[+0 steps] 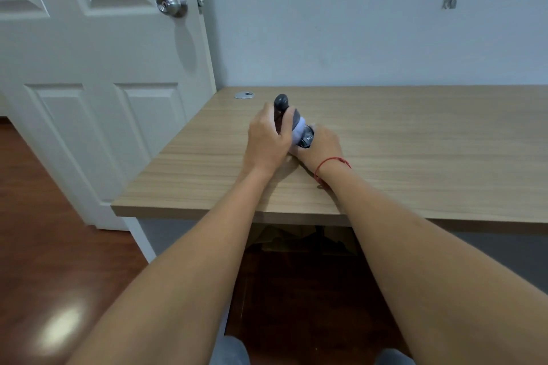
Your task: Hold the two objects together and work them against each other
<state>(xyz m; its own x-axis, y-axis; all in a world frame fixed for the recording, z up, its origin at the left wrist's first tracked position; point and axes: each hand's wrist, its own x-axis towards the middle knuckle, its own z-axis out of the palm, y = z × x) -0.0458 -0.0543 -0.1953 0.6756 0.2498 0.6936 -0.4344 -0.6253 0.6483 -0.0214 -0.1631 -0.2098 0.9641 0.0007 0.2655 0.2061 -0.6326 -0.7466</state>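
Above the wooden desk [385, 142], the left hand [267, 142] has its fingers curled round the dark upper end of a grey-and-white rolled sock bundle [292, 124], the right hand [321, 145] gripping its lower end.

Wooden counter [415, 139] runs along the pale wall [355, 24]. At its far left corner sits a silver cable grommet [244, 94]. Left of the counter, a white door [89, 68] with a steel knob [172, 3]; reddish wood floor [44, 231] below.
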